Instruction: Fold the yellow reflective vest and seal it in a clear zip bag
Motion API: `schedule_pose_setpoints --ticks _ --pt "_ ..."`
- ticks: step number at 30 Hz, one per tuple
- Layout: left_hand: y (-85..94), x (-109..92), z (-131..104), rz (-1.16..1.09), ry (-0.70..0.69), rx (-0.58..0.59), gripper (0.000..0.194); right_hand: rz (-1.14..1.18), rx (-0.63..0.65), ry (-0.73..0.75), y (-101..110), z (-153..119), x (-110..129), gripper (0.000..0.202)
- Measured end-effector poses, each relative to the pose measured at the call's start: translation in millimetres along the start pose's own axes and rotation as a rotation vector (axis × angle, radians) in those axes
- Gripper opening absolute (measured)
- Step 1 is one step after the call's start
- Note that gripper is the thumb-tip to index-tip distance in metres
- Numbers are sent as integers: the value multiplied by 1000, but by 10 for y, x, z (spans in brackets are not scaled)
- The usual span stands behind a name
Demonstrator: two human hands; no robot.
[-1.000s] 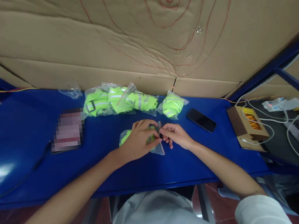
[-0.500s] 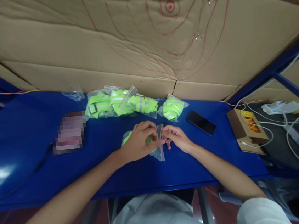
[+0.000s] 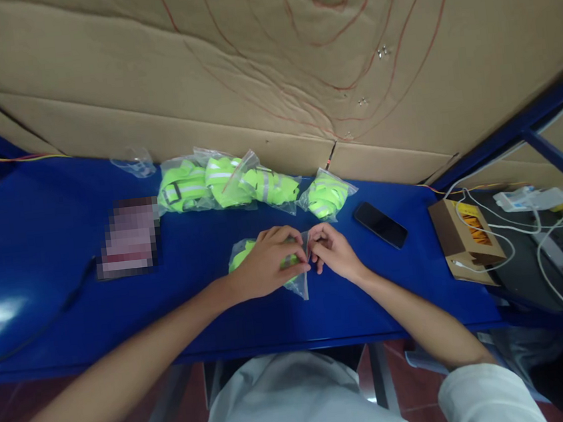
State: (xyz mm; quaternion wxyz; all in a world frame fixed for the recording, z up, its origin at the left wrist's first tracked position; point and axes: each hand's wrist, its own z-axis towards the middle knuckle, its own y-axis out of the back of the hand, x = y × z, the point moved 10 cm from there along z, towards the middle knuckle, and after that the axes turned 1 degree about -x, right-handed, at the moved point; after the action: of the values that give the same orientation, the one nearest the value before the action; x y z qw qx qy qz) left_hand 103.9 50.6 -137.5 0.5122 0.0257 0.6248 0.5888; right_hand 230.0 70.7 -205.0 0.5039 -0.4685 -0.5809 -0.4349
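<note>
Your left hand (image 3: 266,266) lay closed over the clear bag (image 3: 272,266) of green strap at the middle of the blue table (image 3: 40,263), pinning it flat. Your right hand (image 3: 333,252) pinched the bag's open edge, apparently its seal strip. 4 filled bags (image 3: 254,188) sat behind.
</note>
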Motion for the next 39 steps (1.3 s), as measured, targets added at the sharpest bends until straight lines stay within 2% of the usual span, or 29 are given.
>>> schedule_pose_setpoints --ticks 3,7,9,14,17,29,32,36,39 --pt "-40 -36 -1 9 -13 26 10 16 0 33 27 15 15 38" --pt "-52 -47 -6 3 -14 31 6 -91 -29 105 137 59 104 21" --pt "-52 -37 -6 2 -5 39 7 -107 -29 110 188 85 130 22" --pt "-68 -14 -14 -8 16 84 13 -90 228 76 40 90 139 35" --pt "-73 -6 -17 -6 18 97 15 -105 297 51 8 84 115 29" --pt "-60 3 -2 -18 28 107 16 74 212 -41 88 156 33 38" --pt "-66 0 -3 -19 23 108 15 94 179 2 80 148 57 39" --pt "-73 -12 -9 -3 15 111 15 15 99 142 119 150 124 28" --pt "-80 -21 -11 7 8 118 15 9 155 142 109 174 110 27"
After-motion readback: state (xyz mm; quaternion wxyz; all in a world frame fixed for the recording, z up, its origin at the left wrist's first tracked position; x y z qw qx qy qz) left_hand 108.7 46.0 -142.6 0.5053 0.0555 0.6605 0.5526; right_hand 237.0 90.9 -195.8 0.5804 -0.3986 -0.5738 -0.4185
